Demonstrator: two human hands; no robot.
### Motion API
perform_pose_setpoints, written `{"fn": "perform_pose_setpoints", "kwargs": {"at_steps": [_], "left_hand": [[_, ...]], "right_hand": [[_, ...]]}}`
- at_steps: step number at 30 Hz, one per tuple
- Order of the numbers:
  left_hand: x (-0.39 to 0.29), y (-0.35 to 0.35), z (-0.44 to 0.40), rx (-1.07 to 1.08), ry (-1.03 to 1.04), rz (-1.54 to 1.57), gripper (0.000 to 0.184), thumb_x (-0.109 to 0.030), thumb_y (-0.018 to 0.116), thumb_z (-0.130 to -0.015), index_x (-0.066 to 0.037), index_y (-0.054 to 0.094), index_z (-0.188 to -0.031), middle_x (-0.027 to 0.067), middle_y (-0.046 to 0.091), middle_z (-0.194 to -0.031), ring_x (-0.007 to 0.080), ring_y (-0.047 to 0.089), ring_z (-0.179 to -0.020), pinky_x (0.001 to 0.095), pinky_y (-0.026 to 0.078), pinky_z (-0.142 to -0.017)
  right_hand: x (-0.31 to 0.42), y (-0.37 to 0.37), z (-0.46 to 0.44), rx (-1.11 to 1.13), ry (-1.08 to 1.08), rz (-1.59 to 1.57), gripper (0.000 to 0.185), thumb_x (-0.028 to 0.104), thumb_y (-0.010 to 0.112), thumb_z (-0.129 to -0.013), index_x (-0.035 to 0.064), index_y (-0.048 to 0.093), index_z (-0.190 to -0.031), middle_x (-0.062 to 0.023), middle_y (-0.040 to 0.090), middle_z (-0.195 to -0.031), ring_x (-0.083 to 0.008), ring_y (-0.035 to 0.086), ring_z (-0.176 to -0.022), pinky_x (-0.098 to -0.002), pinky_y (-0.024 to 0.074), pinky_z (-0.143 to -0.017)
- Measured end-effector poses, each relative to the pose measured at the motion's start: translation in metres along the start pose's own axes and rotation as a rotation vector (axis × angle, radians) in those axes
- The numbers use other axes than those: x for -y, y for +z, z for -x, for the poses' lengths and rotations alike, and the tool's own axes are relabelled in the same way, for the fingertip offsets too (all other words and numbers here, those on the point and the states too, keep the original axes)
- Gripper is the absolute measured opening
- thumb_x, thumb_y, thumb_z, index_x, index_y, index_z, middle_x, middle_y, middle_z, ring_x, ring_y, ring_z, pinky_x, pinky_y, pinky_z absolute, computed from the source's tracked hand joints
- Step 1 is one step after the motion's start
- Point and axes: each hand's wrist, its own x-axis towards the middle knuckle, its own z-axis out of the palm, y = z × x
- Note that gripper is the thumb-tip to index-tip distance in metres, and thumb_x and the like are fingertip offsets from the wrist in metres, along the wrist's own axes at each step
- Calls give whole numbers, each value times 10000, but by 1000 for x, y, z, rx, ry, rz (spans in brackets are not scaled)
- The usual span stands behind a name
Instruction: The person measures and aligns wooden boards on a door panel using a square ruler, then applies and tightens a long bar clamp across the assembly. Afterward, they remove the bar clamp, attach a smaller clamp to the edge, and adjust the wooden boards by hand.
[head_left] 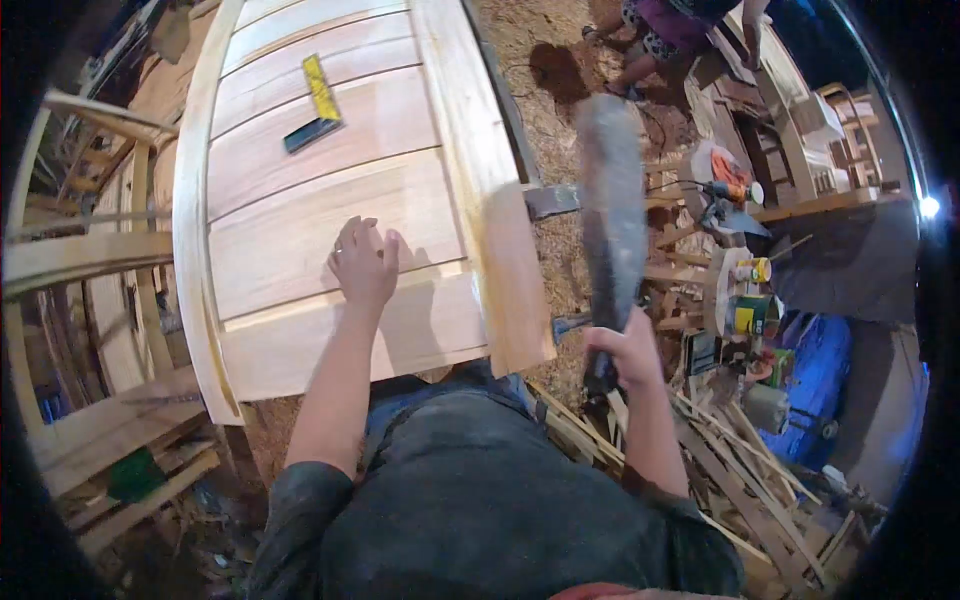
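My right hand [630,350] is wrapped round the black handle of a long, wide-bladed tool [612,200], raised upright and blurred by motion to the right of the panel. A pale wooden panel [330,190] made of several boards in a frame lies before me. Over its lower part is my left hand [364,262], with its fingers apart and nothing in it. Farther up the boards lies a square [321,92] with a yellow blade and a dark stock. Along the panel's right edge, a short wood piece [512,280] sits near a metal clamp bar [552,201].
Another person [670,30] is at the top right. Tools, a yellow-lidded container [753,270] and a green can [757,314] stand at the right. Wood scraps [750,480] lie at the lower right. Timber frames [85,260] stand at the left.
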Motion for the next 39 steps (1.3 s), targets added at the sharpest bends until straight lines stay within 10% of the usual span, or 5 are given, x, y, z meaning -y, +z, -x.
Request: {"fn": "perform_pose_setpoints", "kwargs": {"at_steps": [12, 16, 19, 22, 39], "left_hand": [[-28, 19, -14, 160, -5, -295, 482, -357, 604, -940, -133, 486, -1350, 122, 374, -1518, 356, 309, -1412, 608, 234, -1093], [-25, 20, -17, 94, 18, -288, 427, -360, 613, -922, -126, 554, -1274, 112, 424, -1497, 332, 358, -1384, 569, 263, -1075], [-21, 20, -15, 78, 23, -282, 406, -337, 620, -912, -151, 560, -1267, 104, 425, -1498, 332, 373, -1375, 562, 265, -1076], [-22, 21, -14, 74, 32, -277, 385, -321, 626, -901, -172, 571, -1252, 94, 436, -1484, 329, 390, -1360, 567, 264, -1076], [18, 8, -1, -13, 39, 382, 279, -185, 609, -889, -105, 607, -1157, 98, 646, -1149, 291, 598, -1106, 492, 416, -969]], "right_hand": [[89, -241, -180, -802, 29, -444, 192, 266, 719, -841, 82, 663, -846, -67, 655, -763, -198, 671, -664, -367, 571, -615], [64, -64, -158, -309, 332, 30, 400, 327, 793, -741, 83, 652, -1025, -59, 633, -866, -196, 635, -774, -392, 520, -691], [51, 16, -116, 142, 2, 422, 542, 296, 797, -758, -13, 615, -1165, -57, 665, -963, -144, 632, -809, -324, 510, -756], [51, -24, -126, 209, 363, 188, 446, 282, 772, -766, 4, 624, -1083, -43, 664, -923, -119, 626, -820, -307, 502, -756], [36, 131, 1, 315, -8, 462, 647, 268, 816, -667, -56, 595, -1182, -212, 693, -1045, -311, 680, -977, -392, 515, -894]]}}
